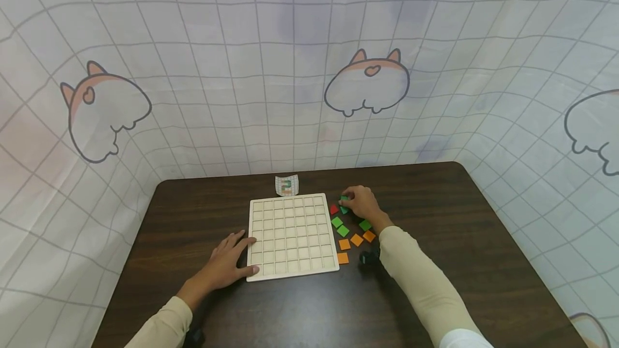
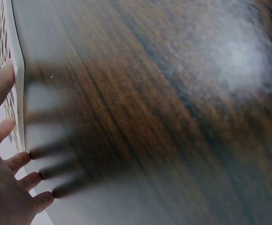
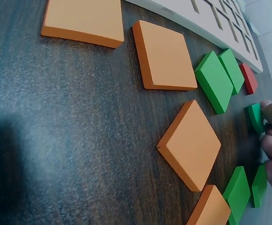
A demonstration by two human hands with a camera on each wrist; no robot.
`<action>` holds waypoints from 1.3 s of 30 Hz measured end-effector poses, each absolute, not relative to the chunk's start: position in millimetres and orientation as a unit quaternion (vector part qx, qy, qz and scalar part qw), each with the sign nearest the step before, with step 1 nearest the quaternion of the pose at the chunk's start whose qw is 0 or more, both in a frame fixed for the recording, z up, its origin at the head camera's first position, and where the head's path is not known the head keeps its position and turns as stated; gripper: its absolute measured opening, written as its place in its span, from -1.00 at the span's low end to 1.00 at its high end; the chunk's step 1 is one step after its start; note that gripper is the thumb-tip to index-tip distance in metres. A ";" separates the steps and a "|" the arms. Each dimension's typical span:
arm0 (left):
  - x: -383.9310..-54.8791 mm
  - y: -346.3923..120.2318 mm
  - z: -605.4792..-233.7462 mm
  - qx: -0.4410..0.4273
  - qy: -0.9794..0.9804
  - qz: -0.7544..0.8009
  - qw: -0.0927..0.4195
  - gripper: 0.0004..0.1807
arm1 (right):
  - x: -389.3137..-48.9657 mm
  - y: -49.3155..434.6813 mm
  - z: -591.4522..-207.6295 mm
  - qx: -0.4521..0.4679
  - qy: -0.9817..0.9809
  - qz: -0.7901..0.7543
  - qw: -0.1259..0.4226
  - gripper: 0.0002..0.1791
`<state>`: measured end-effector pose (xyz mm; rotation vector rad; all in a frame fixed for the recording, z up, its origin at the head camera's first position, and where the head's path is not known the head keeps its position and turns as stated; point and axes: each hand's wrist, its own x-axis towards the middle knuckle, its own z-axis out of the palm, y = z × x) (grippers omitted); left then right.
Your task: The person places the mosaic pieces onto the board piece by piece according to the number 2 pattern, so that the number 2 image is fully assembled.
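A cream square board [image 1: 293, 233] with a grid of shallow recesses lies on the dark table. My left hand [image 1: 223, 262] rests at its left edge, thumb and index finger on the rim; the left wrist view shows the other fingers [image 2: 43, 201] spread beside it. Beyond the board's right edge, my right hand [image 1: 362, 202] pinches a dark green tile [image 3: 255, 117] between thumb and fingertips. A red tile [image 1: 333, 209] lies just left of that hand. Two light green tiles [image 3: 214, 80] sit side by side near the board.
Several orange square tiles [image 1: 344, 244] lie right of the board's lower half. Another green tile [image 1: 365, 225] is under the right wrist. A small printed card [image 1: 287, 185] stands behind the board. A gridded white curtain [image 1: 290, 95] encloses the table.
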<state>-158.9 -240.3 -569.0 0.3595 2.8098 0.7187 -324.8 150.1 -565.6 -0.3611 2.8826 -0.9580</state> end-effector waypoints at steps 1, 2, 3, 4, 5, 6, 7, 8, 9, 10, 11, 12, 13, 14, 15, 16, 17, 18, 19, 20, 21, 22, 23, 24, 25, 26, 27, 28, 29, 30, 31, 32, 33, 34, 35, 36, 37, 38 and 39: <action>-159.0 -240.5 -568.8 0.122 0.956 0.244 0.110 -0.17 | -324.8 150.3 -566.1 -0.121 0.940 -0.317 0.041 -0.66; -159.2 -240.8 -568.7 0.121 0.956 0.244 0.110 -0.17 | -324.7 150.4 -566.6 -0.123 0.937 -0.323 0.040 -0.66; -159.2 -240.9 -568.4 0.121 0.956 0.244 0.111 -0.17 | -324.6 150.5 -567.0 -0.125 0.935 -0.330 0.039 -0.66; -159.3 -241.0 -568.4 0.120 0.956 0.243 0.112 -0.16 | -324.5 150.4 -567.1 -0.126 0.931 -0.339 0.038 -0.65; -159.4 -241.2 -568.5 0.119 0.956 0.242 0.113 -0.16 | -324.6 150.0 -567.1 -0.125 0.928 -0.349 0.037 -0.65; -159.5 -241.2 -568.5 0.117 0.956 0.242 0.113 -0.16 | -324.4 149.6 -566.7 -0.126 0.925 -0.356 0.034 -0.65; -159.5 -241.2 -568.4 0.116 0.956 0.243 0.114 -0.16 | -324.3 149.2 -566.2 -0.127 0.922 -0.364 0.032 -0.65; -159.6 -241.2 -568.4 0.115 0.956 0.243 0.114 -0.16 | -324.2 148.7 -565.6 -0.128 0.919 -0.371 0.030 -0.65; -159.5 -241.2 -568.3 0.115 0.956 0.245 0.114 -0.16 | -323.9 148.0 -564.8 -0.129 0.917 -0.377 0.029 -0.65; -159.5 -241.2 -568.3 0.115 0.956 0.245 0.114 -0.16 | -323.6 147.1 -563.8 -0.131 0.915 -0.381 0.030 -0.65; -159.5 -241.2 -568.3 0.115 0.955 0.247 0.114 -0.16 | -323.1 146.0 -563.0 -0.133 0.913 -0.383 0.031 -0.64; -159.5 -241.2 -568.1 0.116 0.955 0.249 0.114 -0.17 | -322.5 144.8 -562.2 -0.136 0.911 -0.388 0.033 -0.64; -159.4 -241.2 -567.9 0.116 0.954 0.250 0.114 -0.17 | -321.9 143.4 -561.2 -0.143 0.908 -0.394 0.036 -0.64; -159.3 -241.3 -567.7 0.117 0.953 0.253 0.114 -0.17 | -321.2 141.7 -560.4 -0.146 0.904 -0.399 0.039 -0.64; -159.3 -241.4 -567.6 0.118 0.953 0.256 0.114 -0.18 | -320.5 139.9 -559.8 -0.151 0.901 -0.404 0.043 -0.64; -159.2 -241.6 -567.6 0.118 0.952 0.259 0.114 -0.18 | -319.7 137.9 -559.3 -0.154 0.899 -0.408 0.048 -0.64; -159.1 -241.7 -567.8 0.119 0.951 0.261 0.113 -0.18 | -319.0 136.0 -559.4 -0.159 0.897 -0.409 0.052 -0.64; -158.9 -241.8 -568.1 0.119 0.951 0.263 0.111 -0.19 | -318.4 134.2 -559.6 -0.165 0.894 -0.412 0.055 -0.64; -158.8 -241.9 -568.1 0.120 0.951 0.264 0.109 -0.19 | -317.4 131.9 -559.3 -0.169 0.894 -0.411 0.056 -0.65; -158.7 -242.1 -568.3 0.120 0.951 0.265 0.108 -0.19 | -316.4 129.7 -559.4 -0.169 0.894 -0.412 0.058 -0.65; -158.6 -242.1 -568.5 0.121 0.951 0.266 0.106 -0.19 | -315.5 127.6 -559.4 -0.172 0.893 -0.412 0.060 -0.66; -158.6 -242.0 -568.7 0.120 0.951 0.266 0.103 -0.19 | -314.5 125.3 -559.3 -0.174 0.892 -0.413 0.060 -0.67; -158.5 -242.0 -568.9 0.120 0.951 0.268 0.101 -0.19 | -313.4 123.1 -559.1 -0.178 0.891 -0.414 0.059 -0.67; -158.4 -241.7 -568.7 0.120 0.950 0.270 0.100 -0.19 | -312.8 121.1 -559.3 -0.181 0.890 -0.415 0.058 -0.68; -158.2 -241.6 -568.7 0.119 0.950 0.272 0.099 -0.18 | -311.8 118.8 -558.8 -0.182 0.888 -0.418 0.057 -0.69; -158.2 -241.2 -569.0 0.118 0.950 0.273 0.099 -0.18 | -311.0 116.9 -558.8 -0.183 0.887 -0.420 0.058 -0.69; -158.3 -241.0 -569.4 0.117 0.950 0.274 0.099 -0.18 | -310.2 115.1 -558.6 -0.184 0.886 -0.423 0.059 -0.69; -158.1 -240.7 -569.6 0.116 0.949 0.274 0.099 -0.18 | -309.3 113.4 -558.4 -0.185 0.885 -0.424 0.060 -0.70; -158.0 -240.4 -569.7 0.117 0.950 0.274 0.098 -0.18 | -308.4 111.8 -558.4 -0.186 0.883 -0.426 0.062 -0.69; -158.0 -240.1 -569.6 0.115 0.950 0.274 0.098 -0.18 | -307.5 110.3 -558.2 -0.186 0.882 -0.429 0.064 -0.69; -157.9 -239.6 -569.3 0.113 0.950 0.274 0.099 -0.18 | -306.3 108.8 -557.7 -0.184 0.880 -0.432 0.069 -0.69; -158.0 -239.2 -568.9 0.111 0.950 0.274 0.100 -0.19 | -305.2 107.5 -557.7 -0.185 0.879 -0.434 0.071 -0.68; -158.1 -238.9 -568.5 0.109 0.950 0.274 0.101 -0.20 | -304.5 106.4 -558.1 -0.185 0.877 -0.437 0.074 -0.68; -158.1 -238.4 -567.8 0.107 0.950 0.274 0.101 -0.21 | -304.2 105.3 -559.0 -0.187 0.877 -0.437 0.074 -0.69; -158.2 -237.9 -567.2 0.104 0.951 0.274 0.102 -0.21 | -303.4 104.2 -559.4 -0.187 0.876 -0.438 0.076 -0.69; -158.4 -237.5 -566.6 0.100 0.951 0.275 0.103 -0.22 | -302.7 103.0 -560.0 -0.186 0.876 -0.438 0.077 -0.69; -158.2 -236.9 -566.0 0.099 0.951 0.275 0.104 -0.22 | -302.2 101.8 -560.7 -0.186 0.876 -0.439 0.078 -0.70; -158.3 -236.7 -565.7 0.098 0.951 0.274 0.105 -0.22 | -301.5 100.8 -561.4 -0.187 0.875 -0.439 0.077 -0.70; -158.2 -236.5 -565.4 0.097 0.951 0.274 0.106 -0.22 | -300.9 99.6 -561.8 -0.189 0.874 -0.442 0.077 -0.70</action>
